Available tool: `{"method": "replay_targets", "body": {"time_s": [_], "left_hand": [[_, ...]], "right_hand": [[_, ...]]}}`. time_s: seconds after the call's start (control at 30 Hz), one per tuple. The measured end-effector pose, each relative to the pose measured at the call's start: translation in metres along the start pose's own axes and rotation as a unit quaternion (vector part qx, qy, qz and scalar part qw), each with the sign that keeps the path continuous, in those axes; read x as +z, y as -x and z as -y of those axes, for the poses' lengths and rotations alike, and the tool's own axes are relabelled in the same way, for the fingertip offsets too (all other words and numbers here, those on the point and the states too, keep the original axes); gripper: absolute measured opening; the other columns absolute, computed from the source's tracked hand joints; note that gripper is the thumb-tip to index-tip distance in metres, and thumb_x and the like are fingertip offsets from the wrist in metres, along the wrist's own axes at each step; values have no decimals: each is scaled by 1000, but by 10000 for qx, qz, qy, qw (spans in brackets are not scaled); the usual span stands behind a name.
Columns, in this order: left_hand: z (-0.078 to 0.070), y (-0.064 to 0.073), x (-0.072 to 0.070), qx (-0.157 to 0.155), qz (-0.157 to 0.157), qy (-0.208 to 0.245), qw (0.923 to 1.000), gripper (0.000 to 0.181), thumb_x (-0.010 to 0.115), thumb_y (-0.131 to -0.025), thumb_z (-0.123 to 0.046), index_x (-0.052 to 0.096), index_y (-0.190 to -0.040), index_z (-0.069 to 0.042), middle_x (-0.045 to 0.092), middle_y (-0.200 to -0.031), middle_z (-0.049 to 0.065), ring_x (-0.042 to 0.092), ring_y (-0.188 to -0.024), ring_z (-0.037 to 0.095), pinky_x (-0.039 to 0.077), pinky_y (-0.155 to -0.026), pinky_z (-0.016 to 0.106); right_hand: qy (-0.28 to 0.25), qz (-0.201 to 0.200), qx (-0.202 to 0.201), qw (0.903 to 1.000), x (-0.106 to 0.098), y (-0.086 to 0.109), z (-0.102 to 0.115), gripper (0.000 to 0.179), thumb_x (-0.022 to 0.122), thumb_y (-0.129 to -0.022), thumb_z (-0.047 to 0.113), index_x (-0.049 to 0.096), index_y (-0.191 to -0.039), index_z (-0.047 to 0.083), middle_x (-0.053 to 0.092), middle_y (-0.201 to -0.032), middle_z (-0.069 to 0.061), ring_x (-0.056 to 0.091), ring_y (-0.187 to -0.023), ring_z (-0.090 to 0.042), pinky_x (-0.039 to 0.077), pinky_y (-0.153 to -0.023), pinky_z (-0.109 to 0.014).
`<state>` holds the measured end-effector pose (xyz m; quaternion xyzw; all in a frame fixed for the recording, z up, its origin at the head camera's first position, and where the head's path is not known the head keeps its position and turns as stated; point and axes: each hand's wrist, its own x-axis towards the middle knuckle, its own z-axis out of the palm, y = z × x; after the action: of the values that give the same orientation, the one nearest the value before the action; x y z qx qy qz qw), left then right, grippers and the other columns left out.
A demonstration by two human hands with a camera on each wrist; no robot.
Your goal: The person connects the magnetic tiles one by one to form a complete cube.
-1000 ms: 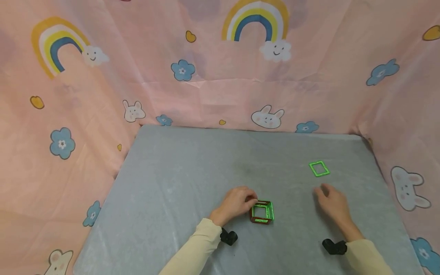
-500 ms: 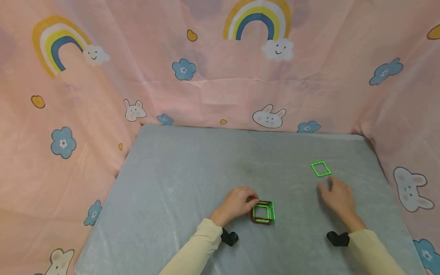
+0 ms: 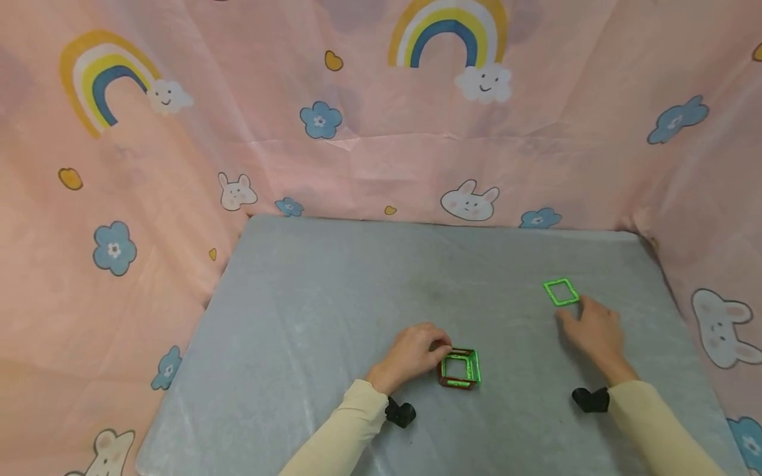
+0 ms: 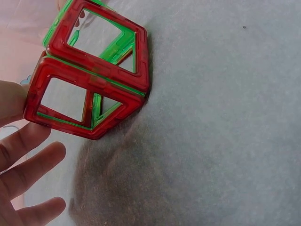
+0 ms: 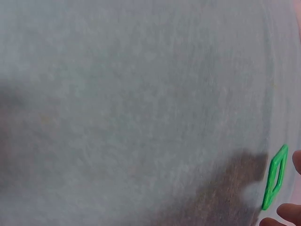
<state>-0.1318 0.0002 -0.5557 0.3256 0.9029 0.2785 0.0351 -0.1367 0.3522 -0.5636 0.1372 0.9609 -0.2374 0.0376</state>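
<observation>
A small box of red and green magnetic tiles [image 3: 458, 383] stands on the grey table, right beside my left hand [image 3: 412, 355]. Thumb and index finger pinch its upper left edge. Up close in the left wrist view, red square tiles [image 4: 101, 68] face the camera with green ones behind, and the other fingers [image 4: 35, 169] are spread apart. Farther back on the right lies a flat green square magnetic tile [image 3: 573, 289]. Just in front of it, my right hand [image 3: 598, 336] reaches with loosely bent fingers, the fingertips right at the tile's near corner and nothing held.
The grey cloth-covered table [image 3: 333, 284] meets a pink patterned curtain [image 3: 369, 158] at the back and on both sides. Black wrist mounts [image 3: 401, 412] hang below both wrists, close over the table.
My right hand has moved forward, up to the flat green tile. My left hand keeps its pinch on the tile box. The whole head view has shifted slightly.
</observation>
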Motion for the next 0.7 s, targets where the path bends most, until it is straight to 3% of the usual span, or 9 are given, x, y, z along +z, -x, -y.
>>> {"method": "replay_targets", "body": {"time_s": [0.13,0.43,0.7], "left_hand": [[0,0,1,-46,10,43,10000,10,67,-93,-24,76,-95,-21,67,-88,-9,57,-75,1,42,-67,14],[1,0,1,-62,-9,27,10000,10,66,-93,-25,76,-95,-21,66,-87,-10,56,-74,1,41,-66,13],[2,1,1,1,-53,33,10000,11,66,-93,-25,76,-95,-21,67,-87,-10,56,-73,1,41,-66,13]], "right_hand": [[23,32,-18,10000,-2,-6,-3,69,47,-99,40,37,-136,-18,40,-131,-43,32,-115,-61,32,-86,-68],[7,229,103,9997,-3,-15,2,77,48,-98,47,35,-137,-19,40,-131,-42,29,-119,-60,30,-89,-66],[252,174,161,9994,3,-19,7,69,53,-96,39,37,-135,-16,45,-125,-37,30,-116,-58,33,-81,-65]]}}
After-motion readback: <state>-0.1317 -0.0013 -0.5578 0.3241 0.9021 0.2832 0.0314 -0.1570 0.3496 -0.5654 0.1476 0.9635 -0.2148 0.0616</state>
